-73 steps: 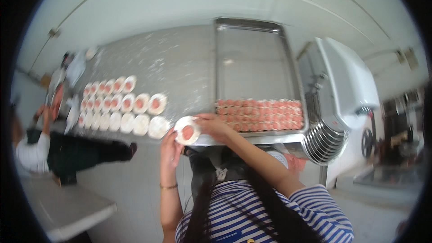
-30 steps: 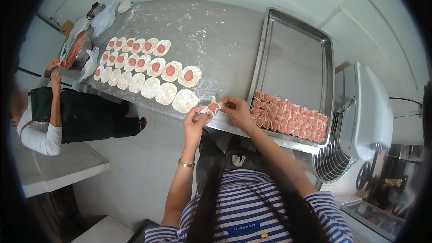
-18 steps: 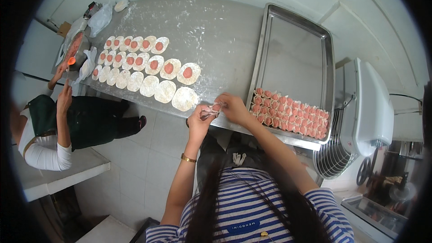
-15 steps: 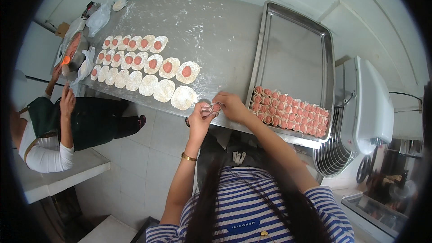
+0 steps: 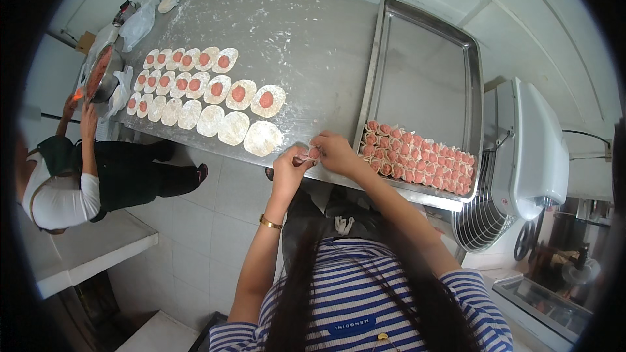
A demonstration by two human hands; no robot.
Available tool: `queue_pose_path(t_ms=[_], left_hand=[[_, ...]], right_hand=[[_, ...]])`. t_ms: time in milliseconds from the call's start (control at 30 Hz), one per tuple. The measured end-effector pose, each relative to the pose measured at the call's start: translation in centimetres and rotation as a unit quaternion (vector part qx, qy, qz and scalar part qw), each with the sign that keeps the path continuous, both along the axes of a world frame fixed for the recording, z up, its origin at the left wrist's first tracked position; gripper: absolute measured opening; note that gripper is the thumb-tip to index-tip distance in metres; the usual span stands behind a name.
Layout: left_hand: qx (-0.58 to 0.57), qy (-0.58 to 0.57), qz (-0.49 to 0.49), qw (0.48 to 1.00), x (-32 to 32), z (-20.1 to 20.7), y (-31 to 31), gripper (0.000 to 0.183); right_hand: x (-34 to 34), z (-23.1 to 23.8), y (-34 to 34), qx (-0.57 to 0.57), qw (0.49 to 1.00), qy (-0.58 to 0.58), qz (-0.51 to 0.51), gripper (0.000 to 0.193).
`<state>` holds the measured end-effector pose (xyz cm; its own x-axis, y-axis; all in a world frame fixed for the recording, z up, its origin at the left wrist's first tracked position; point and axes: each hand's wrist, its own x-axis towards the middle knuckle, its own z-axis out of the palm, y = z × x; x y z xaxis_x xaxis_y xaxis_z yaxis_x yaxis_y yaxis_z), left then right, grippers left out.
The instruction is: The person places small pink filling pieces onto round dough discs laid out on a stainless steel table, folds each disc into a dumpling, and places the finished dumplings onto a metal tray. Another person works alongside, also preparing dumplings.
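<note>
Close over the table's front edge, my left hand [image 5: 290, 167] and my right hand [image 5: 334, 152] pinch a small open-topped dumpling [image 5: 314, 154] between them. Its pink meat filling shows at the top, and the fingers hide part of the wrapper. Left of my hands, floured round wrappers [image 5: 263, 138] lie in rows on the steel table [image 5: 306, 45]. Most in the two far rows carry a ball of meat, such as the filled wrapper [image 5: 267, 100]. Right of my right hand, finished dumplings [image 5: 419, 157] stand packed in the near end of a metal tray [image 5: 427, 72].
At the far left a co-worker [image 5: 65, 189] holds an orange-ended tool [image 5: 78, 94] beside a metal bowl [image 5: 116, 65] of pink meat. Plastic bags [image 5: 138, 29] lie behind it. A white machine [image 5: 538, 143] with a wire guard [image 5: 481, 221] stands right of the tray.
In the near row, the second wrapper from the left now bears meat. The co-worker's hands and orange tool have moved to the bowl's near side. My hands still pinch the dumpling in the same spot.
</note>
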<state>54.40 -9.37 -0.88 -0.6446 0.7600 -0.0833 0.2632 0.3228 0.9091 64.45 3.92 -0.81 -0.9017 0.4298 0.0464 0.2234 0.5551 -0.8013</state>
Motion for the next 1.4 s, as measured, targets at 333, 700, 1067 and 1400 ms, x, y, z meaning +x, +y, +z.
queue_pose_path(t_ms=[333,700,1067,1400], left_hand=[[-0.002,-0.005,0.02,1.0,0.2,0.9,0.2,0.025],[-0.011,-0.002,-0.005,1.0,0.7,1.0,0.3,0.025],[0.024,0.018,0.003,1.0,0.4,0.6,0.9,0.027],[0.009,0.07,-0.025,0.997,-0.1,0.8,1.2,0.03]], right_hand=[[0.1,0.6,-0.3,0.063,0.998,-0.005,-0.013,0.018],[0.2,0.6,-0.6,0.036,0.999,-0.01,-0.036,0.02],[0.2,0.1,-0.6,0.06,0.996,-0.019,-0.058,0.019],[-0.2,0.5,-0.8,0.052,0.994,-0.015,-0.1,0.024]])
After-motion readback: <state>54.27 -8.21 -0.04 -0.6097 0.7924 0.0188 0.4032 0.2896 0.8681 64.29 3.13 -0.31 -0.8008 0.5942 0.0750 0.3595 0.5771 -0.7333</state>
